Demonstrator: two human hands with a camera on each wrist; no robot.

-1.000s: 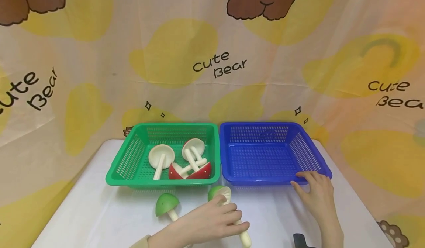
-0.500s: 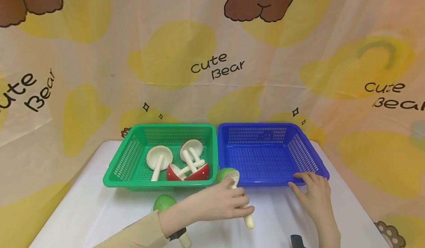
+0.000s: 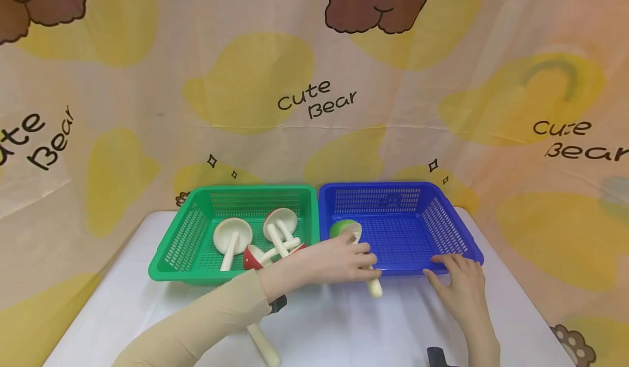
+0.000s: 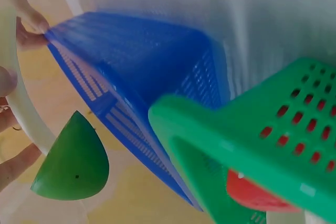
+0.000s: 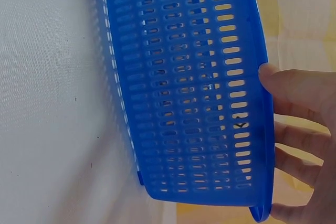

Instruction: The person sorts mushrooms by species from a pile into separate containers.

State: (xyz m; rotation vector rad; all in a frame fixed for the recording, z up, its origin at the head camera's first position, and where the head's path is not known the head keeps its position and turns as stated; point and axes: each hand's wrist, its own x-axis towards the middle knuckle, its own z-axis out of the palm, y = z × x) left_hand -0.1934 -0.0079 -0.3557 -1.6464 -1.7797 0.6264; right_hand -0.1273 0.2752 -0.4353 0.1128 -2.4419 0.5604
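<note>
My left hand (image 3: 339, 260) holds a green-capped toy mushroom (image 3: 342, 228) by its pale stem. The cap hangs over the left part of the blue basket (image 3: 393, 271), and the stem end sticks out past the front rim. In the left wrist view the green cap (image 4: 76, 161) shows fully, with fingers around the stem. My right hand (image 3: 462, 288) grips the front rim of the blue basket near its right corner; in the right wrist view the thumb (image 5: 294, 85) lies on the near side, the fingers beyond the rim.
Left of the blue basket stands a green basket (image 3: 196, 274) holding several toy mushrooms, including a red-capped one (image 3: 253, 258) and one showing its white underside (image 3: 233, 233). On the white table a mushroom stem (image 3: 263, 345) shows below my left sleeve (image 3: 206, 315). A patterned cloth (image 3: 275, 148) hangs behind.
My left hand has lifted the green mushroom off the table and carried it forward, up over the blue basket's rim. My right hand stays on the rim.
</note>
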